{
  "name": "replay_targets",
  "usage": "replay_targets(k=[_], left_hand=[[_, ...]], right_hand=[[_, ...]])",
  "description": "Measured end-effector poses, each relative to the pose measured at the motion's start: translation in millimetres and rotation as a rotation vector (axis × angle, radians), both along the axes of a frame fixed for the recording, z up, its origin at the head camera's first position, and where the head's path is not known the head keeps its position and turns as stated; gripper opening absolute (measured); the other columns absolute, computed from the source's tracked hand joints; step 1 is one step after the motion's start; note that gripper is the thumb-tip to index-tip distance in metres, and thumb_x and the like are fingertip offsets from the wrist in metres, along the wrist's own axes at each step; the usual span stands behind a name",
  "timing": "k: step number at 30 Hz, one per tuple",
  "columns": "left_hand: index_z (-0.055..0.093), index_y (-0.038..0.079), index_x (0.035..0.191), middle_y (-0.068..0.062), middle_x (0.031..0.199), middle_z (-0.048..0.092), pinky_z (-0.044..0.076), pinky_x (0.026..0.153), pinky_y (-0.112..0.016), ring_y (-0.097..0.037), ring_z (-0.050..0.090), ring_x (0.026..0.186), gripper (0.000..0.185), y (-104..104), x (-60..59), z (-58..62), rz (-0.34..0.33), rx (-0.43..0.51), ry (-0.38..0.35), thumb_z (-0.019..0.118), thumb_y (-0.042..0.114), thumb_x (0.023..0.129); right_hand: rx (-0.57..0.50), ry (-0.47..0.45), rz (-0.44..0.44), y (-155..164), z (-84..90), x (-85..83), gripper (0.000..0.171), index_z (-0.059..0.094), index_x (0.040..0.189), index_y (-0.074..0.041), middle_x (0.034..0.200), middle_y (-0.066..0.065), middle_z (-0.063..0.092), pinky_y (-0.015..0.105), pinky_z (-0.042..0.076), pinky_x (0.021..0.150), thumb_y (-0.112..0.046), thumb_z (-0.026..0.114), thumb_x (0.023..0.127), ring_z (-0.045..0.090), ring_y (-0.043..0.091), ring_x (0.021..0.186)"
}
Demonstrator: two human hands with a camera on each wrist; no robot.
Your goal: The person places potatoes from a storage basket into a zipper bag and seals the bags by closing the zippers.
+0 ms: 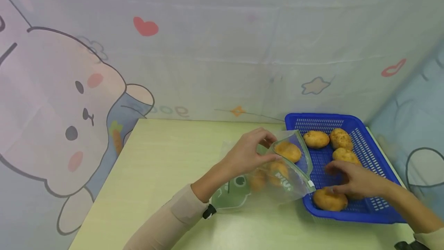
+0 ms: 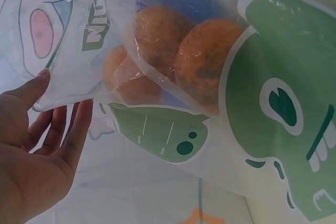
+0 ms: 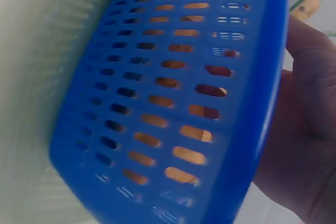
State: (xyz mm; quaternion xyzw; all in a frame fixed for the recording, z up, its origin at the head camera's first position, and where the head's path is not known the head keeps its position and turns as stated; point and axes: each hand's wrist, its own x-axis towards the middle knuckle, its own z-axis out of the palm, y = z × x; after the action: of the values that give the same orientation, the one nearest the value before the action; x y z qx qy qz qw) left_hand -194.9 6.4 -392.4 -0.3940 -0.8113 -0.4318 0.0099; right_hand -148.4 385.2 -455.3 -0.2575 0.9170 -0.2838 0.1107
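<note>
Strong Blue, Soft Green and Earthy Brown

The basket is deep blue, with a slotted pattern in rows. The potatoes are yellow-brown, with darker specks. The bag is transparent; on it is printed a green cartoon creature with white outline, and its zip edge is green with a white slider. The surface is pale yellow-green. The backdrop is pale grey, patterned with a pinkish-white cartoon animal in blue clothing, an orange carrot and red hearts. The sleeves are beige.
</note>
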Motion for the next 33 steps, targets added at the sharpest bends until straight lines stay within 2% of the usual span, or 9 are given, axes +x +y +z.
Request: replay_targets(k=[2, 5, 10, 13, 15, 21, 23, 29, 33], left_hand=[[0.068, 0.009, 0.123, -0.002, 0.117, 0.067, 0.059, 0.096, -0.032, -0.012, 0.069, 0.103, 0.039, -1, 0.6, -0.2, 0.003, 0.001, 0.003, 0.087, 0.021, 0.092], [0.068, 0.009, 0.123, -0.003, 0.117, 0.067, 0.059, 0.096, -0.033, -0.013, 0.069, 0.103, 0.039, -1, 0.7, -1.1, 0.004, 0.002, 0.002, 0.087, 0.019, 0.091], [0.067, 0.008, 0.124, -0.003, 0.118, 0.067, 0.059, 0.096, -0.032, -0.013, 0.069, 0.104, 0.04, -2, 0.6, -1.4, 0.001, -0.002, -0.001, 0.087, 0.019, 0.091], [0.067, 0.009, 0.124, -0.003, 0.118, 0.067, 0.059, 0.096, -0.03, -0.012, 0.069, 0.104, 0.04, -2, -0.1, -2.5, 0.0, -0.007, 0.0, 0.087, 0.02, 0.092], [0.067, 0.009, 0.124, -0.003, 0.118, 0.067, 0.059, 0.096, -0.029, -0.012, 0.069, 0.104, 0.04, -2, -0.3, -2.8, -0.001, -0.008, -0.001, 0.087, 0.021, 0.092], [0.067, 0.009, 0.125, -0.002, 0.119, 0.067, 0.058, 0.096, -0.026, -0.011, 0.069, 0.104, 0.04, -2, 0.8, -1.7, 0.003, -0.015, -0.004, 0.087, 0.022, 0.092], [0.067, 0.009, 0.125, -0.002, 0.119, 0.067, 0.058, 0.096, -0.027, -0.011, 0.069, 0.104, 0.04, -2, 1.0, -1.2, 0.006, -0.014, -0.002, 0.087, 0.022, 0.092], [0.067, 0.009, 0.125, -0.002, 0.119, 0.067, 0.059, 0.097, -0.031, -0.012, 0.069, 0.103, 0.04, -3, 0.5, -1.7, 0.006, -0.007, -0.001, 0.087, 0.021, 0.092], [0.067, 0.009, 0.125, -0.002, 0.119, 0.067, 0.059, 0.098, -0.033, -0.011, 0.069, 0.104, 0.04, -2, 0.0, -3.0, 0.001, 0.003, -0.004, 0.087, 0.02, 0.092]], right_hand=[[0.027, -0.04, 0.035, 2, -1.9, 4.8, 0.054, 0.065, 0.128, 0.0, 0.126, 0.013, 0.07, 0.039, 0.061, 0.09, -0.033, 0.087, 0.091, 0.068, 0.031, 0.112], [0.057, -0.067, 0.088, 3, -5.0, 10.7, 0.053, 0.066, 0.128, -0.003, 0.125, 0.007, 0.07, 0.036, 0.06, 0.089, -0.036, 0.086, 0.091, 0.068, 0.023, 0.111], [0.099, -0.034, 0.127, 1, -7.4, 15.9, 0.05, 0.068, 0.125, -0.012, 0.12, -0.006, 0.069, 0.033, 0.058, 0.085, -0.039, 0.088, 0.088, 0.063, 0.006, 0.104], [0.08, -0.003, 0.101, -1, -7.2, 15.4, 0.048, 0.069, 0.122, -0.012, 0.116, -0.006, 0.069, 0.032, 0.058, 0.081, -0.039, 0.089, 0.088, 0.063, 0.005, 0.1], [0.06, 0.025, 0.047, -3, -4.6, 14.1, 0.049, 0.069, 0.121, -0.012, 0.116, -0.006, 0.069, 0.031, 0.058, 0.08, -0.04, 0.09, 0.087, 0.062, 0.004, 0.098], [-0.045, 0.073, -0.101, -5, 21.9, 9.6, 0.048, 0.068, 0.126, -0.011, 0.121, 0.003, 0.069, 0.032, 0.062, 0.079, -0.03, 0.09, 0.088, 0.067, 0.011, 0.102], [-0.077, 0.111, -0.114, -5, 33.1, 7.5, 0.047, 0.067, 0.127, -0.011, 0.123, 0.005, 0.069, 0.031, 0.064, 0.079, -0.024, 0.09, 0.088, 0.067, 0.01, 0.105], [-0.122, 0.27, -0.144, -18, 64.9, 1.2, 0.05, 0.068, 0.131, -0.014, 0.126, 0.003, 0.068, 0.021, 0.061, 0.079, -0.016, 0.091, 0.086, 0.06, -0.005, 0.107], [-0.151, 0.327, -0.122, -38, 77.3, 1.3, 0.055, 0.067, 0.132, -0.014, 0.126, -0.001, 0.068, 0.019, 0.059, 0.081, -0.013, 0.093, 0.084, 0.061, -0.001, 0.106]])
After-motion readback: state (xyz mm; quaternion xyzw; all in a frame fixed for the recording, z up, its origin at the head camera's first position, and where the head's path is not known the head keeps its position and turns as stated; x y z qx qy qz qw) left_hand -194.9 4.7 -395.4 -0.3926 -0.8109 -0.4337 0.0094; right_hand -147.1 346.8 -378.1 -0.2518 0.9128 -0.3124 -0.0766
